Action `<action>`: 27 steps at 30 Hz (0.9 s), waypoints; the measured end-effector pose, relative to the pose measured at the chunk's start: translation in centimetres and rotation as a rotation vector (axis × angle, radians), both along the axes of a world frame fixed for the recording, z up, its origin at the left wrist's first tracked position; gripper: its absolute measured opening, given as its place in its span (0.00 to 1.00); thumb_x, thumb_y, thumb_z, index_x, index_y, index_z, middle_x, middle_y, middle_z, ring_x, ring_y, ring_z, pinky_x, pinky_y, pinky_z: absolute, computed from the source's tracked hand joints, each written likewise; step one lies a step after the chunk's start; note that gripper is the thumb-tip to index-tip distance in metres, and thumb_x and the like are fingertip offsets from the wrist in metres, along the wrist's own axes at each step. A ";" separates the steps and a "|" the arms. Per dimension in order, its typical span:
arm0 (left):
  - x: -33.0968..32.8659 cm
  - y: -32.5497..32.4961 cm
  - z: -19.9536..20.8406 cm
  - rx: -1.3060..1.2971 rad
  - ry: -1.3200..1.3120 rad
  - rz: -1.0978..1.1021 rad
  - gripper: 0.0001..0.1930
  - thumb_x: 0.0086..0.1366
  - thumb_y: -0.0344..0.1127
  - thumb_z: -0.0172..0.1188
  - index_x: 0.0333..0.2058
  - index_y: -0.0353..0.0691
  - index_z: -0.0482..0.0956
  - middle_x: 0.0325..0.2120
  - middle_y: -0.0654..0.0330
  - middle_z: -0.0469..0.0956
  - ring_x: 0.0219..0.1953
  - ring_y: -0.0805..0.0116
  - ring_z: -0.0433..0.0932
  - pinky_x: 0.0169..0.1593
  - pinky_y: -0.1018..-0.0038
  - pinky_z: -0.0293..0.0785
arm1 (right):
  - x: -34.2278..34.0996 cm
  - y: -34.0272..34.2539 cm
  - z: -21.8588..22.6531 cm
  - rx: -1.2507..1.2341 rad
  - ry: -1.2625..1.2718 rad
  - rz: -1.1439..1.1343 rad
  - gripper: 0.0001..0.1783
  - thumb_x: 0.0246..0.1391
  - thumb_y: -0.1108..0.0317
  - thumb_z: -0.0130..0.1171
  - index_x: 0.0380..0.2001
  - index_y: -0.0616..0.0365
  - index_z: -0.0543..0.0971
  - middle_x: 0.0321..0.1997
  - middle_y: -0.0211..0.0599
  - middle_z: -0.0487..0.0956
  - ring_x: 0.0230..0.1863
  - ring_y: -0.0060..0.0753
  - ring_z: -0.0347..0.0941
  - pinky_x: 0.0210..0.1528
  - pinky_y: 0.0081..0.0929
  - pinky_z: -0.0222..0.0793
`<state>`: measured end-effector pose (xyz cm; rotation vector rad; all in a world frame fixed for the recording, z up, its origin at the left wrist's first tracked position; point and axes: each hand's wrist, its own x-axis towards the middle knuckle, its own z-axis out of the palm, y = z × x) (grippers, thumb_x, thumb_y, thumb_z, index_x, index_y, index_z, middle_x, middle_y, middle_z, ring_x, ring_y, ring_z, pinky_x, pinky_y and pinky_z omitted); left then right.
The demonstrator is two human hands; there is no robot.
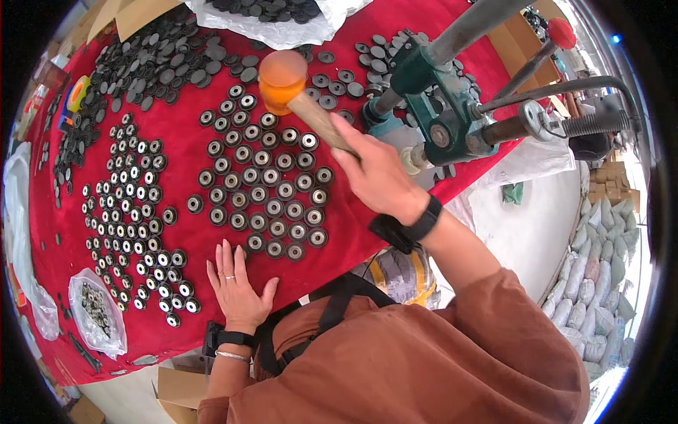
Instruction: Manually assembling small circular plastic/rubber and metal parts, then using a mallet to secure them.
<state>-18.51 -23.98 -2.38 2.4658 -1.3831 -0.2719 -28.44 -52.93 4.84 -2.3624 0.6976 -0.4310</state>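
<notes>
My right hand (378,173) is closed round the wooden handle of a mallet (284,74). Its orange head is raised over the far side of a group of round dark wheel-like parts with metal centres (274,206). My left hand (242,293) lies flat on the red cloth (205,272), fingers spread, just at the near edge of that group. A dark part partly shows by its fingertips. Further left stands a second group of similar round parts with pale ring centres (134,205).
Dark discs (159,63) lie heaped at the far left. A green press (445,106) with metal bars and a red-knobbed lever (561,33) stands at the right. A clear bag of small metal parts (97,311) sits near left. Stacked sacks (593,272) line the right.
</notes>
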 end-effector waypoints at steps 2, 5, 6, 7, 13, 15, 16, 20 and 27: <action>-0.1 0.2 0.0 0.004 -0.012 0.003 0.43 0.51 0.50 0.61 0.60 0.33 0.54 0.63 0.44 0.50 0.66 0.48 0.48 0.66 0.51 0.38 | -1.9 0.7 -0.1 -0.025 -0.017 0.005 0.30 0.56 0.64 0.53 0.61 0.50 0.61 0.29 0.56 0.72 0.30 0.59 0.70 0.34 0.47 0.67; -0.2 -0.4 0.0 -0.009 -0.024 -0.019 0.43 0.51 0.50 0.61 0.60 0.32 0.54 0.64 0.44 0.50 0.66 0.48 0.47 0.66 0.51 0.39 | -4.0 1.7 -1.7 -0.084 0.210 0.041 0.30 0.56 0.65 0.52 0.62 0.47 0.60 0.29 0.54 0.71 0.29 0.59 0.69 0.34 0.48 0.67; -0.2 -0.3 0.2 0.002 -0.037 -0.012 0.43 0.51 0.50 0.61 0.60 0.32 0.54 0.64 0.44 0.50 0.66 0.48 0.47 0.66 0.51 0.39 | -3.5 1.6 -1.3 -0.079 0.203 0.045 0.30 0.56 0.65 0.52 0.62 0.47 0.60 0.29 0.54 0.71 0.29 0.59 0.69 0.34 0.48 0.67; -0.2 -0.2 0.0 0.006 -0.038 -0.015 0.43 0.51 0.50 0.61 0.60 0.32 0.54 0.64 0.44 0.50 0.66 0.48 0.47 0.66 0.51 0.39 | -2.8 1.4 -0.4 -0.096 0.223 0.050 0.29 0.56 0.65 0.51 0.61 0.48 0.60 0.29 0.53 0.71 0.29 0.58 0.70 0.34 0.48 0.67; -0.2 -0.2 -0.2 -0.008 -0.025 -0.001 0.44 0.50 0.50 0.63 0.60 0.34 0.54 0.63 0.45 0.51 0.66 0.48 0.48 0.66 0.50 0.40 | -4.1 1.4 1.8 -0.089 0.107 -0.005 0.31 0.54 0.71 0.55 0.62 0.46 0.62 0.29 0.50 0.72 0.31 0.52 0.70 0.36 0.37 0.67; -0.2 0.0 -0.4 -0.018 -0.045 0.006 0.44 0.50 0.50 0.63 0.60 0.34 0.55 0.63 0.45 0.51 0.66 0.49 0.48 0.66 0.50 0.40 | -4.5 2.0 2.6 -0.017 0.032 -0.077 0.30 0.54 0.73 0.55 0.61 0.50 0.64 0.31 0.51 0.73 0.31 0.51 0.71 0.37 0.35 0.68; -0.2 0.0 -0.5 -0.021 -0.041 0.002 0.44 0.50 0.50 0.63 0.60 0.34 0.55 0.63 0.45 0.51 0.66 0.49 0.48 0.66 0.50 0.40 | -4.9 2.1 2.6 -0.019 0.036 -0.081 0.30 0.54 0.73 0.55 0.61 0.50 0.64 0.31 0.51 0.73 0.31 0.51 0.71 0.37 0.35 0.68; -0.2 -0.1 -0.4 -0.029 -0.047 -0.005 0.43 0.50 0.50 0.63 0.60 0.35 0.55 0.63 0.46 0.51 0.66 0.49 0.49 0.66 0.50 0.40 | -6.0 2.3 0.9 -0.044 -0.041 -0.085 0.29 0.54 0.71 0.55 0.60 0.51 0.64 0.29 0.53 0.72 0.30 0.54 0.71 0.34 0.40 0.68; -0.3 0.0 -0.5 -0.046 -0.068 0.001 0.42 0.51 0.51 0.63 0.60 0.35 0.56 0.63 0.46 0.52 0.66 0.49 0.50 0.65 0.49 0.42 | -5.9 1.2 -1.7 0.018 0.012 -0.023 0.28 0.55 0.67 0.53 0.60 0.52 0.63 0.29 0.59 0.73 0.31 0.62 0.71 0.36 0.48 0.68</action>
